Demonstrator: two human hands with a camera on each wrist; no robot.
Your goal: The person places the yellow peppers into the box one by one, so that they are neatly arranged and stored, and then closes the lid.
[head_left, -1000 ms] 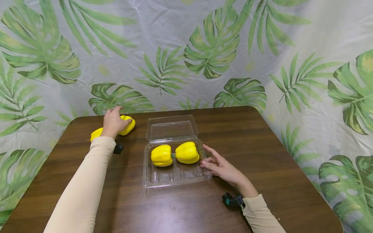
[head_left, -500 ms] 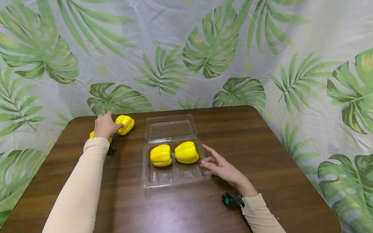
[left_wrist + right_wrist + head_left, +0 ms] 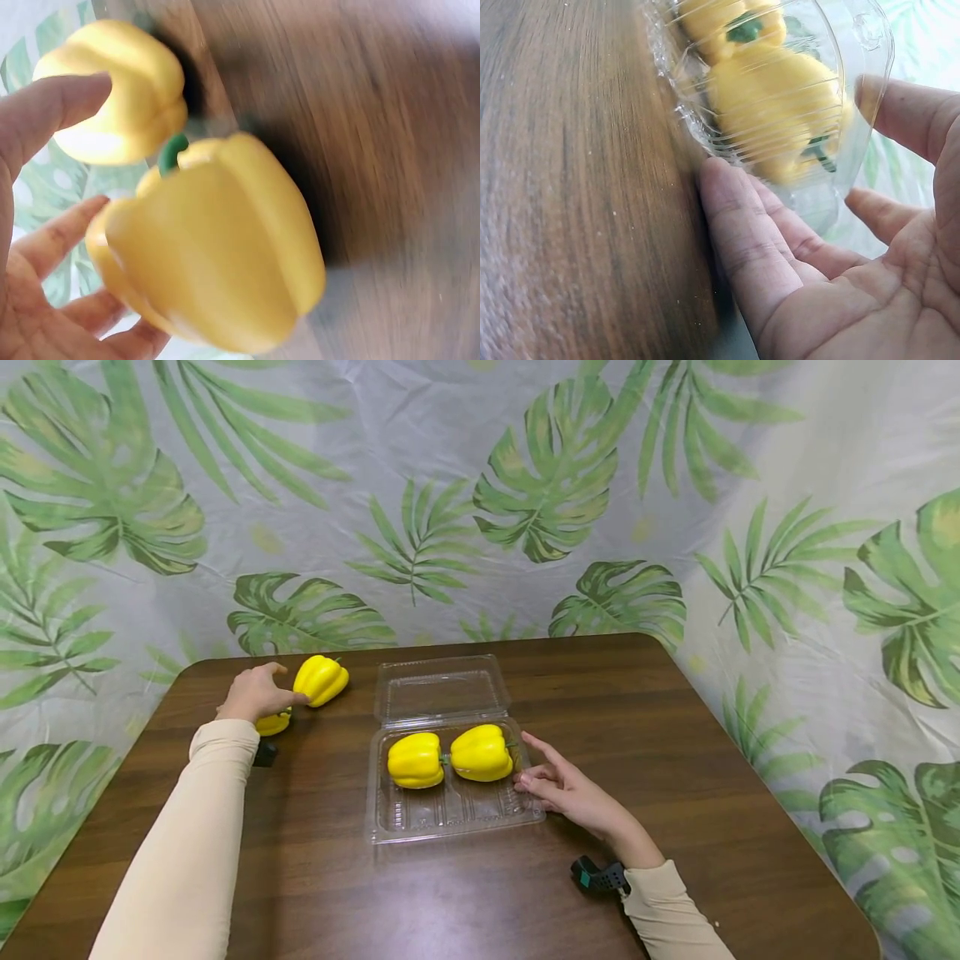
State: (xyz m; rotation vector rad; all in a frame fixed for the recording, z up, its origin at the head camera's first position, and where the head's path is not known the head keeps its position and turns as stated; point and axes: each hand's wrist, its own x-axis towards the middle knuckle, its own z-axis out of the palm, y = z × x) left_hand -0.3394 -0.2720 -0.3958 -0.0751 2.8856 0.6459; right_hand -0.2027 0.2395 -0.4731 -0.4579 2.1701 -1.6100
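My left hand (image 3: 253,695) is at the table's far left, thumb and fingers spread around a yellow bell pepper (image 3: 274,722). In the left wrist view this pepper (image 3: 217,247) shows its green stem, and the thumb stands away from it. Just beyond the thumb lies another yellow bell pepper (image 3: 321,681). Two more, a left bell pepper (image 3: 416,761) and a right bell pepper (image 3: 482,753), lie side by side in a clear plastic clamshell container (image 3: 420,838). With extended fingers, my right hand (image 3: 573,793) rests against the container's right edge, fingertips low by the table (image 3: 577,210).
The clamshell's lid (image 3: 442,689) is folded back flat on the brown wooden table (image 3: 675,777). A leaf-patterned cloth (image 3: 450,485) hangs behind the table and down its right side. A black strap device (image 3: 600,875) sits at the right wrist.
My left hand has moved left and nearer, from beside the far loose pepper to the left one. The right hand and the container stay put.
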